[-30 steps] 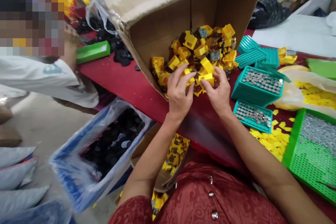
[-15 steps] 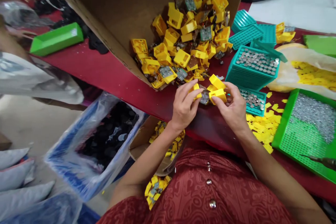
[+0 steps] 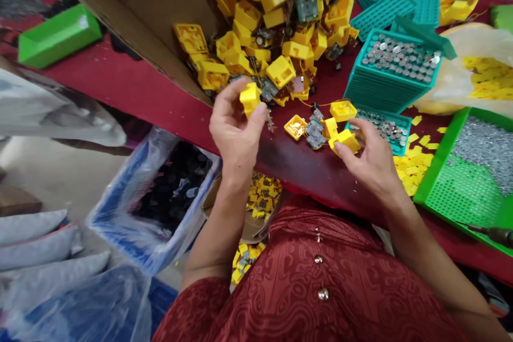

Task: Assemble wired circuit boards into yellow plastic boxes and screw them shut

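My left hand (image 3: 237, 123) pinches a small yellow plastic casing (image 3: 250, 97) above the red table, just in front of the cardboard box; a thin part hangs beneath the casing. My right hand (image 3: 371, 157) has thumb and fingers closed around another yellow casing (image 3: 348, 140). Between the hands lie an open yellow casing (image 3: 295, 126) with its inside facing up and several grey pieces (image 3: 315, 131). One more yellow casing (image 3: 343, 110) rests behind the right hand's piece, with a thin yellow wire running from it.
A tipped cardboard box (image 3: 132, 16) spills yellow casings and wired parts. To the right stand stacked teal trays (image 3: 388, 88) with silver discs, yellow chips (image 3: 414, 168) and a green basket (image 3: 452, 192) of small metal pieces. A blue bin (image 3: 120, 224) sits below on the left.
My left hand has moved left, away from my right hand, with a yellow casing in its grip. The view has shifted closer, and the pieces between the hands now show. My right hand keeps its casing.
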The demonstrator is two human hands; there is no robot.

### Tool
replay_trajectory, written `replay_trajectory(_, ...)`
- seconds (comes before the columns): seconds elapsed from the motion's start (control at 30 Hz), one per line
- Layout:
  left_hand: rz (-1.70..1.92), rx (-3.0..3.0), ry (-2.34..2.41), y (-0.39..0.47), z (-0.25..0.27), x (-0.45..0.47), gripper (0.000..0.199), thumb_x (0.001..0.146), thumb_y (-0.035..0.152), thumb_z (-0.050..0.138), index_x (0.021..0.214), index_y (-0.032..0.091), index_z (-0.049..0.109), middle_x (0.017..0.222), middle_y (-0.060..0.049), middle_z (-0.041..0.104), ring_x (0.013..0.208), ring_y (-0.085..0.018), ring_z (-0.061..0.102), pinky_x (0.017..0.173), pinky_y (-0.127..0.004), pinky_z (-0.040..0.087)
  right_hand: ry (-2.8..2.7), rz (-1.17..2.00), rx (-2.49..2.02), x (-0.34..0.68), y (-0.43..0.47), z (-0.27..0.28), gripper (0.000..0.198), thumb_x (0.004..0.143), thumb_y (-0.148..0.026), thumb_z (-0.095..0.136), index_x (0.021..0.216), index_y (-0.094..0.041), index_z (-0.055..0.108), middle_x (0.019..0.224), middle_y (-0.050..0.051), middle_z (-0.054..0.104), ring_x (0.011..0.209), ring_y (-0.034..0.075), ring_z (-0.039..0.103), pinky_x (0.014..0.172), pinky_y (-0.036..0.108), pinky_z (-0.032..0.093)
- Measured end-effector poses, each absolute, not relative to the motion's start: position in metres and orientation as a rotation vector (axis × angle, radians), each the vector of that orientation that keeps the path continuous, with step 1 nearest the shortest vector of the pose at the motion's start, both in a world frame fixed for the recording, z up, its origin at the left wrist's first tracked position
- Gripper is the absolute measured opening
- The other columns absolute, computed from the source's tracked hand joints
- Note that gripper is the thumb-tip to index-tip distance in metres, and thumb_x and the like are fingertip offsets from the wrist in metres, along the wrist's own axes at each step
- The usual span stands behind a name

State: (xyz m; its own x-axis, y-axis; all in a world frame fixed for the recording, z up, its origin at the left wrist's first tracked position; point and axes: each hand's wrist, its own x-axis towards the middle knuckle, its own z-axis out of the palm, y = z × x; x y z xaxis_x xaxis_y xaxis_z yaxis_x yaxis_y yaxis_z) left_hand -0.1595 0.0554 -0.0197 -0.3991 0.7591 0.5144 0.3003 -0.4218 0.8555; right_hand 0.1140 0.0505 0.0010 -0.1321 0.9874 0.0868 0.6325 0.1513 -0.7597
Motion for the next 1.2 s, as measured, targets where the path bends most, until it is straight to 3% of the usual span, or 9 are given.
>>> replay_trajectory(0.17, 1.815, 1.35, 1.342, 0.045, 0.012, -0.16, 0.06, 0.08, 0.067, 0.091, 0.129, 0.039, 0.07, 0.138, -0.003, 0.072, 0.137, -0.032, 0.068, 0.104, -0.045, 0.067, -2.024, 0.816, -1.58, 0.116, 0.046, -0.007, 0.047, 0.086, -0.047, 0.065, 0.119, -0.013, 0.072, 0.107, 0.016, 0.077, 0.095, 0.028, 0.07, 0.094, 0.046, 0.058)
replay_trajectory(0.3, 1.793, 1.31, 1.267, 0.037, 0.027, -0.155, 0.054, 0.08, 0.061, 0.094, 0.125, 0.039, 0.074, 0.134, -0.001, 0.076, 0.129, -0.03, 0.074, 0.103, -0.044, 0.068, -2.115, 0.628, -1.602, 0.095, 0.056, -0.026, 0.034, 0.091, -0.042, 0.07, 0.111, -0.014, 0.07, 0.109, 0.016, 0.076, 0.101, 0.03, 0.07, 0.092, 0.042, 0.056)
replay_trajectory(0.43, 1.746, 1.321, 1.286, 0.026, 0.037, -0.15, 0.057, 0.077, 0.063, 0.096, 0.124, 0.038, 0.076, 0.134, -0.001, 0.078, 0.13, -0.031, 0.074, 0.105, -0.046, 0.069, -2.161, 0.498, -1.687, 0.069, 0.07, -0.032, 0.036, 0.098, -0.042, 0.073, 0.118, -0.013, 0.067, 0.118, 0.019, 0.073, 0.105, 0.032, 0.069, 0.089, 0.042, 0.057)
replay_trajectory(0.57, 1.558, 1.277, 1.432, 0.011, 0.046, -0.144, 0.057, 0.084, 0.067, 0.089, 0.13, 0.038, 0.074, 0.145, -0.004, 0.075, 0.141, -0.034, 0.069, 0.105, -0.046, 0.069, -2.144, 0.51, -1.652, 0.066, 0.075, -0.03, 0.047, 0.097, -0.048, 0.076, 0.122, -0.011, 0.063, 0.12, 0.023, 0.068, 0.1, 0.032, 0.068, 0.088, 0.046, 0.059)
replay_trajectory(0.67, 1.489, 1.28, 1.441, 0.003, 0.05, -0.142, 0.056, 0.088, 0.067, 0.085, 0.134, 0.038, 0.072, 0.15, -0.005, 0.073, 0.141, -0.035, 0.069, 0.101, -0.046, 0.071, -2.156, 0.472, -1.481, 0.081, 0.069, -0.029, 0.044, 0.101, -0.053, 0.066, 0.123, -0.015, 0.06, 0.119, 0.02, 0.065, 0.098, 0.03, 0.064, 0.091, 0.048, 0.06)
replay_trajectory(0.8, 1.422, 1.266, 1.459, -0.001, 0.053, -0.143, 0.057, 0.087, 0.069, 0.084, 0.134, 0.038, 0.073, 0.15, -0.005, 0.073, 0.137, -0.034, 0.072, 0.097, -0.043, 0.072, -2.122, 0.437, -1.441, 0.097, 0.066, -0.033, 0.025, 0.105, -0.04, 0.05, 0.114, -0.02, 0.062, 0.117, 0.017, 0.062, 0.102, 0.028, 0.06, 0.099, 0.05, 0.059)
replay_trajectory(0.93, 1.365, 1.272, 1.434, -0.001, 0.056, -0.143, 0.055, 0.091, 0.07, 0.08, 0.135, 0.039, 0.073, 0.152, -0.005, 0.072, 0.136, -0.035, 0.073, 0.096, -0.046, 0.072, -2.038, 0.494, -1.547, 0.097, 0.072, -0.033, 0.015, 0.099, -0.026, 0.051, 0.105, -0.02, 0.063, 0.117, 0.016, 0.062, 0.107, 0.03, 0.061, 0.104, 0.055, 0.057)
replay_trajectory(1.1, 1.227, 1.271, 1.299, -0.003, 0.062, -0.137, 0.054, 0.095, 0.068, 0.075, 0.138, 0.037, 0.072, 0.158, -0.005, 0.068, 0.144, -0.036, 0.068, 0.097, -0.047, 0.073, -1.993, 0.591, -1.275, 0.096, 0.055, -0.009, 0.025, 0.095, -0.025, 0.058, 0.117, -0.02, 0.067, 0.122, 0.015, 0.066, 0.119, 0.031, 0.064, 0.111, 0.056, 0.056)
replay_trajectory(1.2, 1.201, 1.236, 1.27, -0.003, 0.07, -0.125, 0.054, 0.091, 0.066, 0.079, 0.134, 0.034, 0.074, 0.156, -0.005, 0.07, 0.144, -0.037, 0.068, 0.095, -0.046, 0.073, -1.919, 0.989, -1.006, 0.094, 0.036, 0.0, 0.049, 0.089, -0.022, 0.061, 0.138, -0.021, 0.062, 0.132, 0.012, 0.07, 0.116, 0.025, 0.069, 0.101, 0.046, 0.064)
